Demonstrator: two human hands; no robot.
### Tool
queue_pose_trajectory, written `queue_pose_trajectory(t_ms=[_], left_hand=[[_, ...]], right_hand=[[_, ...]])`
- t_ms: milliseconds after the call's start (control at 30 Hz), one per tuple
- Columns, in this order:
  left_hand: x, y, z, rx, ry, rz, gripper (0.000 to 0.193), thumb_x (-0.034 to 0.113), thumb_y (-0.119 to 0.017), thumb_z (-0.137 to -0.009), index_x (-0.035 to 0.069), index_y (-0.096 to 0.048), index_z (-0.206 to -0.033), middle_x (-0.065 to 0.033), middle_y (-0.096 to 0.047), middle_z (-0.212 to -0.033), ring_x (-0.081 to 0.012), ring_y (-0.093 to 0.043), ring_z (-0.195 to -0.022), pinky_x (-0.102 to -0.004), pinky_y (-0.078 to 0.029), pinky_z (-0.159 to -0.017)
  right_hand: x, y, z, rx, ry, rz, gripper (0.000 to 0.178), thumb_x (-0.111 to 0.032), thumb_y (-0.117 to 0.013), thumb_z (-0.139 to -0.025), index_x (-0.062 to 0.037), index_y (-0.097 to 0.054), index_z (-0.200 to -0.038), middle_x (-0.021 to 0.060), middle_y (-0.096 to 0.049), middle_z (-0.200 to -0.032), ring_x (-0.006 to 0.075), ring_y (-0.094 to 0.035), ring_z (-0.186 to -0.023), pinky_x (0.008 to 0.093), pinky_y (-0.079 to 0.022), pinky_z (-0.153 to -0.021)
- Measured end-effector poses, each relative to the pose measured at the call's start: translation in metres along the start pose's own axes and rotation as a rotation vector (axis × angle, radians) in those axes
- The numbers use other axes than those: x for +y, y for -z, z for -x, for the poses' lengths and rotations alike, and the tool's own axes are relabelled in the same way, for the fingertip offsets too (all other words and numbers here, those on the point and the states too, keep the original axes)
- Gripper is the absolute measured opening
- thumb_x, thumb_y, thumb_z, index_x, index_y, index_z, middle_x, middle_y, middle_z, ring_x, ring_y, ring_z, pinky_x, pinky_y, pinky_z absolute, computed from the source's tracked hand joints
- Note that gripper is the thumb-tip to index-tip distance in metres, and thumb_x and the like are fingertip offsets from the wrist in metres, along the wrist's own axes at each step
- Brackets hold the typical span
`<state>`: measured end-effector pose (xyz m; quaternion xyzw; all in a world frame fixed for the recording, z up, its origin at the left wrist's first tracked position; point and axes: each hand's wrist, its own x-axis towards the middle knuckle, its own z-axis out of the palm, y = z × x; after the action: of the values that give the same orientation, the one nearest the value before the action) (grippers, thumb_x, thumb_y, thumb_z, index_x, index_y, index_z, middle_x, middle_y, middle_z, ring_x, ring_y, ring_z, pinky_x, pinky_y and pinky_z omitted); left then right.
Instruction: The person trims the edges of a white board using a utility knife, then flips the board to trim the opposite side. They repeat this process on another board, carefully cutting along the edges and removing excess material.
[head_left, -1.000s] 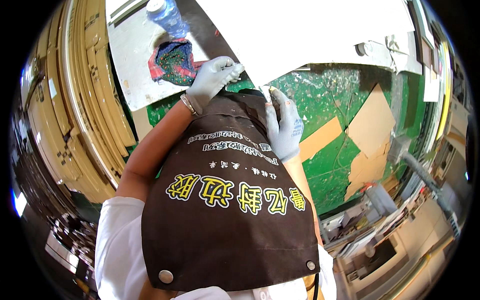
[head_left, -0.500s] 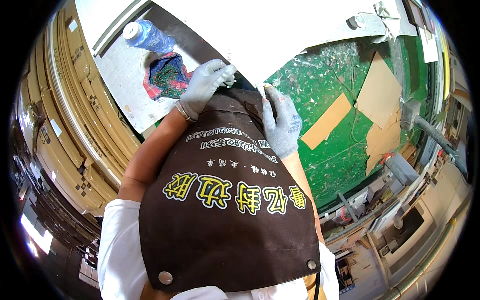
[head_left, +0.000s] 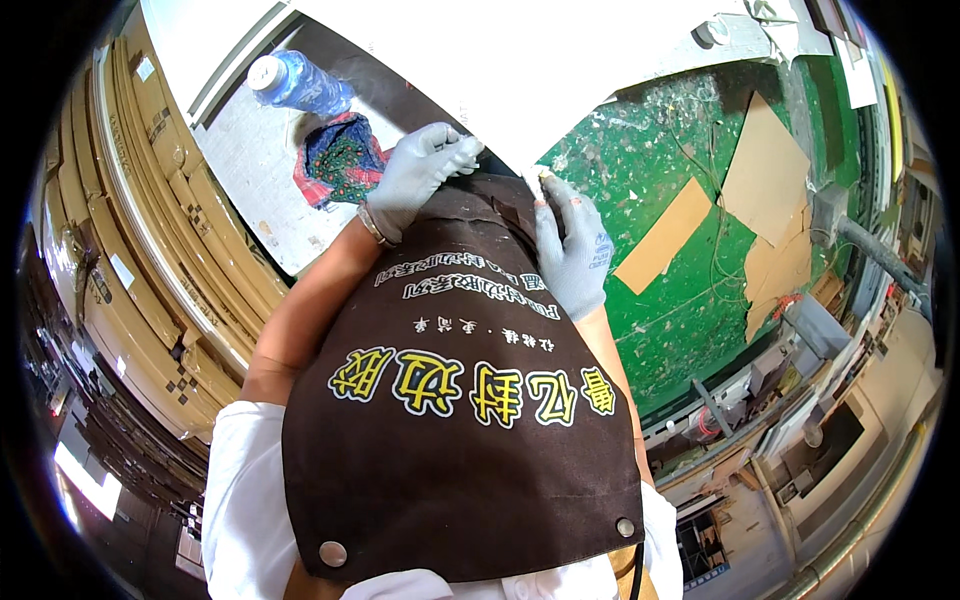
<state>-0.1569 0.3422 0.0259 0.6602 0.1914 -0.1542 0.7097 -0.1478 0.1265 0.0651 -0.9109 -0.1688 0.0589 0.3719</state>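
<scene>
Both my hands wear pale grey gloves and are at the near edge of a large white board (head_left: pixel 480 60). My left hand (head_left: pixel 415 180) has its fingers curled together beside the board's edge; whatever they hold, if anything, cannot be made out. Between the fingertips of my right hand (head_left: pixel 575 245) is a small white scrap (head_left: pixel 536 180), close to the board's near corner. A dark brown apron (head_left: pixel 450 465) with printed lettering covers my front, just below both hands. Left of my left hand lies a crumpled patterned cloth (head_left: pixel 345 160) in red, blue and green.
A blue-wrapped bottle with a white cap (head_left: pixel 303 83) lies beyond the cloth. Long cardboard-wrapped panels (head_left: pixel 165 220) line the left side. Cardboard pieces (head_left: pixel 663 235) and thin cords lie on the green floor (head_left: pixel 650 340). A grey metal bar (head_left: pixel 870 245) juts in at right.
Both hands have shifted slightly to the right in the picture, and so has the surrounding scene. The fingers keep much the same pose, and the white scrap stays in my right hand.
</scene>
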Motion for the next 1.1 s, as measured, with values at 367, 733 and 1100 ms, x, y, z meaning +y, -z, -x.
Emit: queue_pose_trajectory(t_ms=[367, 733, 1100], left_hand=[[-0.002, 0.013, -0.005, -0.061, -0.057, -0.018, 0.034, 0.028, -0.056, -0.102, -0.003, -0.066, -0.097, -0.0037, -0.063, -0.086, -0.0089, -0.059, -0.083, -0.0236, -0.047, -0.074], [-0.027, 0.027, -0.021, 0.151, -0.063, 0.342, 0.027, 0.030, -0.065, -0.096, 0.003, -0.064, -0.094, -0.0025, -0.066, -0.080, -0.0077, -0.058, -0.069, -0.0231, -0.048, -0.062], [-0.009, 0.029, 0.014, -0.273, 0.062, 0.318, 0.022, 0.019, -0.061, -0.098, -0.002, -0.065, -0.093, -0.0020, -0.056, -0.069, -0.0074, -0.052, -0.060, -0.0229, -0.041, -0.053]], right_hand=[[-0.008, -0.014, -0.009, 0.168, -0.096, -0.080, 0.026, -0.013, -0.060, -0.095, -0.0042, -0.062, -0.119, 0.0178, -0.065, -0.097, 0.0339, -0.064, -0.087, 0.0398, -0.051, -0.076], [0.003, -0.017, -0.001, 0.034, -0.118, -0.078, 0.025, -0.011, -0.062, -0.095, 0.0016, -0.061, -0.117, 0.0166, -0.066, -0.112, 0.0266, -0.064, -0.099, 0.0340, -0.049, -0.088], [0.017, -0.022, -0.005, 0.191, -0.397, -0.501, 0.040, -0.006, -0.069, -0.090, 0.0036, -0.055, -0.127, 0.0110, -0.060, -0.116, 0.0168, -0.054, -0.106, 0.0306, -0.045, -0.092]])
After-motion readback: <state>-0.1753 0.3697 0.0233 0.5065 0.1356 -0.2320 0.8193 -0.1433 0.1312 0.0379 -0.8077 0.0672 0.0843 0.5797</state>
